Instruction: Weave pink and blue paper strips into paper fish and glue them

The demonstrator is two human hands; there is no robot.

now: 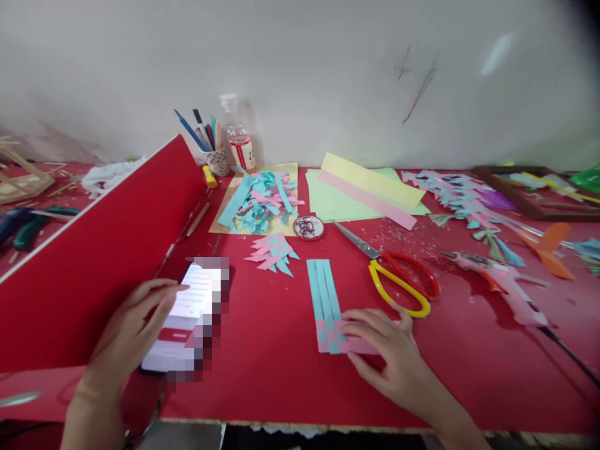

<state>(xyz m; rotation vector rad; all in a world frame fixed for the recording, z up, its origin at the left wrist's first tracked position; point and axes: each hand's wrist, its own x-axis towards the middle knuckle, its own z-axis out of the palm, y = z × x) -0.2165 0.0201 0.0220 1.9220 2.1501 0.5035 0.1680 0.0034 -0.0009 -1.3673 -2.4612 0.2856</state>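
Note:
Over the phone (180, 325) at the left, my left hand (135, 319) has its index finger stretched onto the lit screen. The phone lies flat, and part of it is blurred out. My right hand (387, 344) holds a small piece of woven paper strips (328, 312) against the table, fingers on its right part and thumb at its lower edge. Three long light-blue strips run upward from it, and pink strips pass under my palm. Above it to the left lies a finished-looking pink and blue woven paper piece (275, 252) with pointed ends. Scissors (398, 275) with red and yellow handles lie beside my right hand.
A red board (117, 250) slants up at the left. Behind are paper scraps (257, 203), a round dish (308, 228), coloured sheets (360, 194), a bottle (240, 140) and a pen cup (216, 160). To the right lie a corded pink glue gun (506, 284) and a woven paper chain (457, 194).

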